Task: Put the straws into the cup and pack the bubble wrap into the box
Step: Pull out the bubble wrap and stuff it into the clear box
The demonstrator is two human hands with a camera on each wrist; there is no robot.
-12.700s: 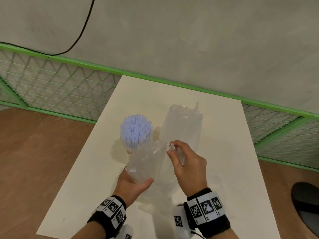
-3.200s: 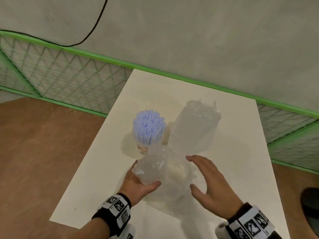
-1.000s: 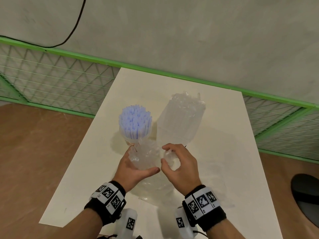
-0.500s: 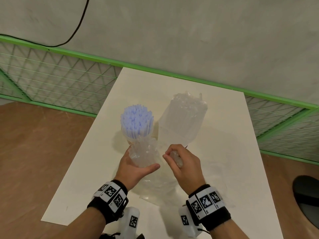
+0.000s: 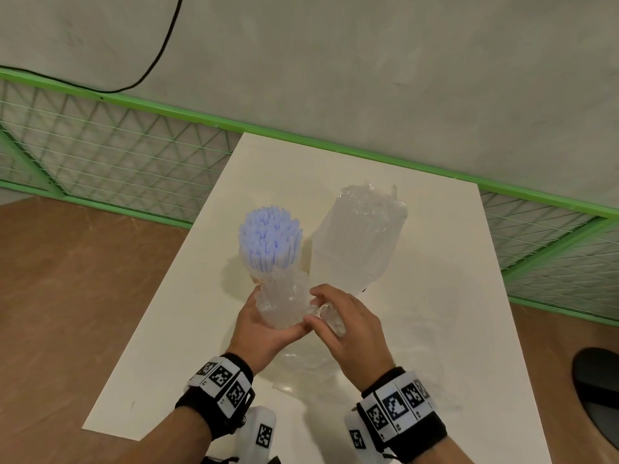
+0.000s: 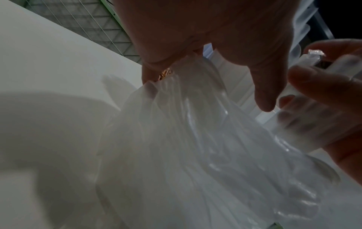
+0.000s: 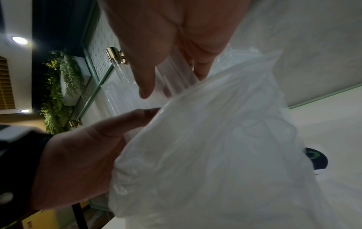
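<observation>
Item: bubble wrap (image 5: 284,304), gathered just in front of the cup's straws (image 5: 269,241); my left hand (image 5: 264,329) cups it, fingers curled; my right hand (image 5: 348,324) pinches its loose end; step: bundling; no box visible; next: compress further, I judge.

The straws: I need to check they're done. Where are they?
In the head view the straws stand in the cup, left of the tall bubble wrap roll, just beyond the left hand.
</observation>
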